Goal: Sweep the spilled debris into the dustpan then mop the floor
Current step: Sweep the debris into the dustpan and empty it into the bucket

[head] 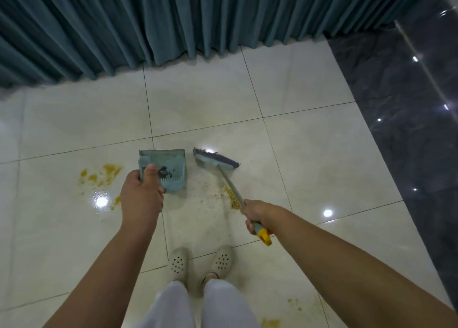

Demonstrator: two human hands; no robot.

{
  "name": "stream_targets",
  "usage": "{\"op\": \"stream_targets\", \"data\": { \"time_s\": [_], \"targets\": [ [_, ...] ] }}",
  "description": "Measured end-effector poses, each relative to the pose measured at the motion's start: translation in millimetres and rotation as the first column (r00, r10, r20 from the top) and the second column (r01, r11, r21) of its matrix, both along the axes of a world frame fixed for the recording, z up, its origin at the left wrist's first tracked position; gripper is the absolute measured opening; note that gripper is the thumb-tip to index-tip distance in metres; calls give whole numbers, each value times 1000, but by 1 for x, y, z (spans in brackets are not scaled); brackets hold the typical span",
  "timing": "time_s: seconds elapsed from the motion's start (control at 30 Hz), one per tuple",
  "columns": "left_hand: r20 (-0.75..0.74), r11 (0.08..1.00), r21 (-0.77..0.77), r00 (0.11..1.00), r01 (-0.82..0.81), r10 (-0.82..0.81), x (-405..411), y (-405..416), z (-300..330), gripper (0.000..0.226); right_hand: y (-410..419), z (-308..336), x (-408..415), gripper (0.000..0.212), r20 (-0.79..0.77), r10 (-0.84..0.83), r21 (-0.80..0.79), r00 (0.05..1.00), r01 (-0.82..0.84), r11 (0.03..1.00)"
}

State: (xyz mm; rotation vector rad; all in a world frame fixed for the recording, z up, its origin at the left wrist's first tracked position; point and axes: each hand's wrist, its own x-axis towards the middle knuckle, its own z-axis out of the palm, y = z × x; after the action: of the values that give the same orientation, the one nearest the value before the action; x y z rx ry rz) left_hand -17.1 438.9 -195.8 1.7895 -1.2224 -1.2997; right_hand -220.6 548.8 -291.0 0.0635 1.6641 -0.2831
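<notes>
Ahead, the curtain [173,23] hems the far edge of the tiled floor [309,139], with a dark glossy strip [409,119] along your right. Your left hand [141,196] grips the dustpan [171,171] by its handle; your right hand [255,215] curls round the broom [215,160] stick. The yellow debris [231,196] lies beneath the stick, between broom head and right hand, just right of the dustpan.

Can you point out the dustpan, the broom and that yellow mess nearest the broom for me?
dustpan [171,169]: head view, on its blue pan.
broom [215,159]: head view, on its bristle head.
yellow debris [232,196]: head view, on the pile beside the broom's handle.
</notes>
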Motion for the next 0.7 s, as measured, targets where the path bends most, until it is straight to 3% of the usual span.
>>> {"op": "stream_targets", "data": {
  "time_s": [0.2,0.37,0.7],
  "targets": [
    [-46,999,4,998,-41,42,-1,-7,7,31,16,24,10,33,29,0,40,1000,-1,999],
    [-73,998,-4,995,-63,63,7,-16,12,31,5,44,-4,27,-13,-39,-28,999,39,999],
    [-47,987,14,986,-158,158,39,-38,7,29,-110,21,-42,13,-38,-147,-141,988,140,980]
  ]
}}
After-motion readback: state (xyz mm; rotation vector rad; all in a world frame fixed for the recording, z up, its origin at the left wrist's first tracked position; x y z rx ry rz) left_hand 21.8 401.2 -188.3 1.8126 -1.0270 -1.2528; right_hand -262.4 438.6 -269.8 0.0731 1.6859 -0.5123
